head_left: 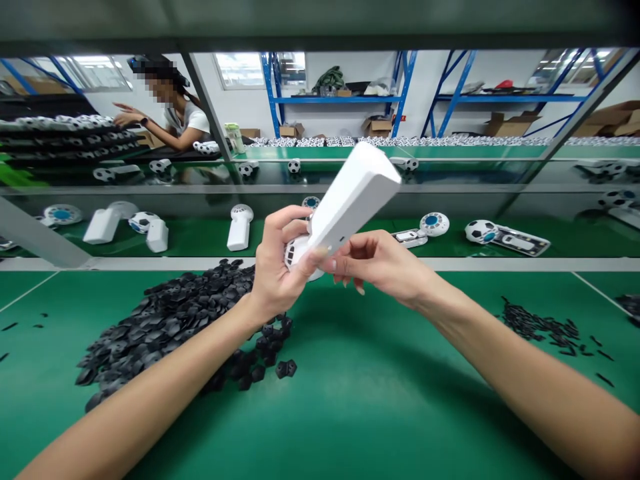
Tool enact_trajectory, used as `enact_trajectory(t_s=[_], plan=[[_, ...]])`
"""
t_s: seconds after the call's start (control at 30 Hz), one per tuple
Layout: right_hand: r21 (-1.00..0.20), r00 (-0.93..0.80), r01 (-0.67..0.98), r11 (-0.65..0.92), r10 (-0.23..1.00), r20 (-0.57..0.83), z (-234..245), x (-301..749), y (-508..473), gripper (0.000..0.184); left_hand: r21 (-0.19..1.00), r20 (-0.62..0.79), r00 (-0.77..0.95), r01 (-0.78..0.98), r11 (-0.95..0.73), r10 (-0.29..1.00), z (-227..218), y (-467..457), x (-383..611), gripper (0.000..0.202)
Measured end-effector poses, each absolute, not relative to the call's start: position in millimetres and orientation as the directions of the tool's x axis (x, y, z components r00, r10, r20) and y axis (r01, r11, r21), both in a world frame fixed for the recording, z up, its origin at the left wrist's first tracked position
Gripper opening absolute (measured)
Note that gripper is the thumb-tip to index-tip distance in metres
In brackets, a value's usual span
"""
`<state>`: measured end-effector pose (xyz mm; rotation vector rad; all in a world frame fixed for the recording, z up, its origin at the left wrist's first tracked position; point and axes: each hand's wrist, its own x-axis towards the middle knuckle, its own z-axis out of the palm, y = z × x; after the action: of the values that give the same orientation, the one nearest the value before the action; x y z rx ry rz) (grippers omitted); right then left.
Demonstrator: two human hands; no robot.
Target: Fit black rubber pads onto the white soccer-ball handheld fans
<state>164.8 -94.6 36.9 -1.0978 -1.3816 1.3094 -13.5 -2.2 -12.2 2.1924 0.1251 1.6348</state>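
Note:
My left hand (280, 263) is wrapped round a white handheld fan (353, 193), gripping it by its round slotted head. The fan's long handle tilts up and to the right, in front of my face. Close beside the lower edge of the handle, my right hand (377, 263) has its thumb and fingers pinched together, next to my left thumb. Whatever the pinch holds, if anything, is hidden. Below my left hand lies a large heap of black pentagon-shaped pieces (170, 327), with a few loose ones at its right edge.
Small black strips (540, 327) lie scattered on the green table (380, 413) at right. Behind its edge, a green conveyor belt (280, 243) carries several white fans, some with football patterning (483, 231). Across the line a co-worker (175, 113) stands near stacked trays (65, 140).

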Motion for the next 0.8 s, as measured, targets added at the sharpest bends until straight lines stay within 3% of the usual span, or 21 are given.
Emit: enact_trajectory(t_s=[0.3,0.6,0.8], plan=[[-0.997,-0.240,0.046,-0.066,0.968,-0.075,32,166,-94,0.041,0.151,0.916,0.385,-0.069,-0.986,0.114,4,-15,-18,0.045],[-0.989,-0.302,0.044,-0.143,0.942,-0.149,37,166,-97,0.051,0.126,0.903,0.421,-0.071,-0.989,0.085,18,-26,-18,0.038],[-0.996,-0.280,0.091,-0.007,0.960,-0.032,29,171,-99,0.042,0.223,0.864,0.476,-0.077,-0.972,0.160,18,-30,-18,0.035]])
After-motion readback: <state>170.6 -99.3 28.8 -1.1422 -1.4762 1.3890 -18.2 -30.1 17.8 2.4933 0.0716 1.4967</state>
